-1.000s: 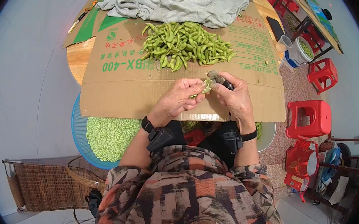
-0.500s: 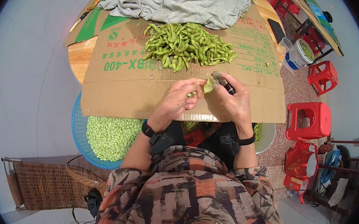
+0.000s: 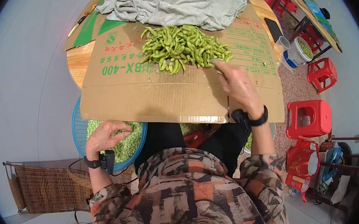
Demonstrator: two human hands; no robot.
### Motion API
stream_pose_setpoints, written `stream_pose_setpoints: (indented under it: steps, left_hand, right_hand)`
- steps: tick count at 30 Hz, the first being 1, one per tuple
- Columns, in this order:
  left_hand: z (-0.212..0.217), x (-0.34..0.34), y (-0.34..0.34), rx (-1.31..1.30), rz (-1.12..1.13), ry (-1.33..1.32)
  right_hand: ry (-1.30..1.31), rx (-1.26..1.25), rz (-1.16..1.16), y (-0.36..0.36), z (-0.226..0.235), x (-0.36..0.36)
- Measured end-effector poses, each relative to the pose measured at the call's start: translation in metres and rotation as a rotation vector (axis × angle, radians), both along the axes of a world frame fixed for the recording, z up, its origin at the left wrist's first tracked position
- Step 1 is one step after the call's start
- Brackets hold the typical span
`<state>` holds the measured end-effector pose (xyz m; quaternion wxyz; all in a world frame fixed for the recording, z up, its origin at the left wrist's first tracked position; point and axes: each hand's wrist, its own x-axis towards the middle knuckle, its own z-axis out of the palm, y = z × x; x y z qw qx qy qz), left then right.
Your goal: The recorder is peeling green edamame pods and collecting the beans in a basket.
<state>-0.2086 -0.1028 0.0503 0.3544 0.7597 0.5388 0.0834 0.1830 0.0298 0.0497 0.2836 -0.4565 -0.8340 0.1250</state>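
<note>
A heap of green soybean pods (image 3: 181, 48) lies on a flattened cardboard sheet (image 3: 180, 99) over the table. My right hand (image 3: 239, 85) is at the heap's right edge, its fingers bent together and a greyish cover at one fingertip. What those fingers hold, if anything, is hidden. At the lower left, my left hand (image 3: 108, 136) hovers over the shelled beans (image 3: 122, 152) in a blue basket (image 3: 76, 126). Its thumb and forefinger are apart, and I see nothing held in it.
A crumpled grey cloth (image 3: 172, 4) lies behind the pods. A clear plastic cup (image 3: 282, 44) and a dark flat object (image 3: 273, 29) are at the table's right edge. Red stools (image 3: 311, 119) and a white bucket (image 3: 297, 54) stand to the right. A folded woven chair (image 3: 44, 187) lies lower left.
My hands have parted from around a pod above the cardboard. My left hand has moved down and left to the basket; my right hand has moved up to the heap's edge.
</note>
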Motion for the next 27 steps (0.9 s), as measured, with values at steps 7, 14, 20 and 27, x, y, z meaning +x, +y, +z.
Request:
stream_pose_setpoints:
  steps: [7,14,20,27]
  left_hand:
    - [0.006,0.091,0.028,0.089,-0.117,-0.437]
    - [-0.030,0.175,0.063,-0.216,0.285,-0.800]
    - [-0.036,0.198,0.077,-0.681,0.196,-1.451]
    - [-0.040,0.197,0.076,-0.401,0.302,-1.252]
  right_hand:
    - [-0.344,0.144,0.073,0.019,-0.013,-0.018]
    - [0.422,-0.341,0.082,-0.010,-0.005,-0.023]
    - [1.257,-0.889,-0.037,-0.045,0.004,-0.021]
    - [1.138,-0.869,-0.040,-0.061,-0.011,-0.008]
